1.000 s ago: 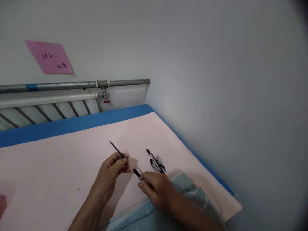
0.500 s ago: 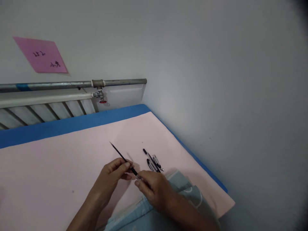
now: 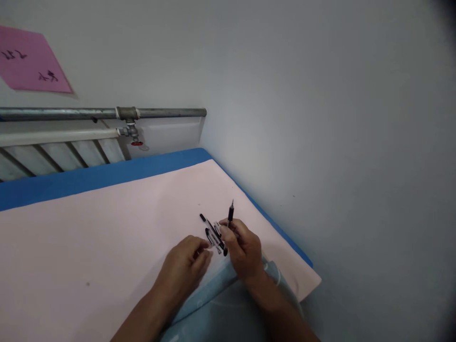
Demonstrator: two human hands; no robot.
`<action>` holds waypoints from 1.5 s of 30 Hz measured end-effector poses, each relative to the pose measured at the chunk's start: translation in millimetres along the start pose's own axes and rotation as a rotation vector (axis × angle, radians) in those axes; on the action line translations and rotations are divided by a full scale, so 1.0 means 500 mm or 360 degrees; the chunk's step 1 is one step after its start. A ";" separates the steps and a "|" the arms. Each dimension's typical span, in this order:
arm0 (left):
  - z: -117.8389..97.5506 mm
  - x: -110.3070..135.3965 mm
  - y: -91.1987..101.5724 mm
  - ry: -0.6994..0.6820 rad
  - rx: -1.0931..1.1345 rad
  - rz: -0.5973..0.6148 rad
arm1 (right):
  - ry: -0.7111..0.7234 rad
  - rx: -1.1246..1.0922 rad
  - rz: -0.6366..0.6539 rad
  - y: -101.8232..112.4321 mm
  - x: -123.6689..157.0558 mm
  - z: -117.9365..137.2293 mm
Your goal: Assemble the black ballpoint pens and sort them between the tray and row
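Observation:
A pen [image 3: 231,213] with a black grip and a pointed tip stands nearly upright between the thumb and fingers of my right hand [image 3: 244,249]. Its lower part is hidden by those fingers. To the left, my left hand [image 3: 187,263] has its thumb and forefinger apart, with nothing visible between them. Its fingertips are close to a small pile of pen parts [image 3: 213,235] on the pink sheet. Black-ended pieces and clear caps lie there, partly overlapping, and some are covered by my right hand.
The pink sheet [image 3: 107,237] covers a blue tabletop [image 3: 107,178] set in a corner against the walls. Behind it run a metal pipe [image 3: 160,113], a valve with a red handle [image 3: 136,143] and a radiator [image 3: 57,159]. A pink note [image 3: 32,61] hangs on the wall.
My left hand has let go of the thin black refill and moved right, towards the pile. My right hand has risen and now holds a pen tip-up. The view has shifted slightly right.

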State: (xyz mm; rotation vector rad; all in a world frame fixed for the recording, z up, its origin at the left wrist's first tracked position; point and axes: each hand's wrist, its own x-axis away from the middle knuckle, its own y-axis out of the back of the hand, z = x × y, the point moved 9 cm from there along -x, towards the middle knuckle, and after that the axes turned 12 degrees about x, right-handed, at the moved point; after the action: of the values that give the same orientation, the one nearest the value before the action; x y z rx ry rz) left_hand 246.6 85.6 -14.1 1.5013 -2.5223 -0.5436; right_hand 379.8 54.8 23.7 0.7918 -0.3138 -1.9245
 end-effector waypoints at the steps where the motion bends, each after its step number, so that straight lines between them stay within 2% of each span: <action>1: -0.009 -0.003 -0.020 -0.0076 -0.0113 0.0040 | -0.0005 0.0000 -0.0027 0.005 0.000 0.000; 5: -0.024 -0.017 -0.082 -0.0226 -0.0493 0.0184 | -0.0032 -0.0012 -0.0099 0.018 0.000 -0.005; 10: -0.016 -0.026 -0.107 -0.0156 -0.0733 0.0250 | -0.0023 -0.0040 -0.0087 0.020 0.000 -0.001; 17: 0.000 0.000 -0.062 0.0091 -0.1009 0.0119 | 0.0007 -0.0024 0.0023 0.004 0.004 0.004; 21: 0.018 0.015 -0.022 0.0215 -0.0981 0.0084 | 0.0044 0.0027 0.0046 -0.003 0.005 0.005; 23: 0.030 0.015 0.010 0.0303 -0.0744 0.0015 | 0.0074 0.0045 0.0066 -0.008 0.006 0.008; 24: 0.042 0.015 0.030 0.0394 -0.0509 -0.0041 | 0.0095 0.0054 0.0092 -0.013 0.007 0.011; 28: 0.098 0.020 0.092 0.0766 0.0944 -0.0357 | 0.0235 0.0165 0.0341 -0.056 0.016 0.029; 30: 0.112 0.021 0.114 0.0791 0.1497 -0.0544 | 0.0311 0.0231 0.0538 -0.090 0.029 0.038; 32: 0.119 0.021 0.126 0.0769 0.1791 -0.0650 | 0.0363 0.0254 0.0704 -0.119 0.044 0.045; 36: 0.115 0.019 0.118 0.0712 0.1997 -0.0644 | 0.0395 0.0195 0.0841 -0.146 0.062 0.052; 45: 0.097 0.018 0.099 0.0653 0.1895 -0.0523 | 0.0373 0.0157 0.0861 -0.148 0.063 0.053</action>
State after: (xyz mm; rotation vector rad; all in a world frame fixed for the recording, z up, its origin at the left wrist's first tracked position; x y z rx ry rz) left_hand 186.5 110.3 -40.3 2.0100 -2.2535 1.3476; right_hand 301.3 59.3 -8.1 0.8824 -0.4307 -1.3065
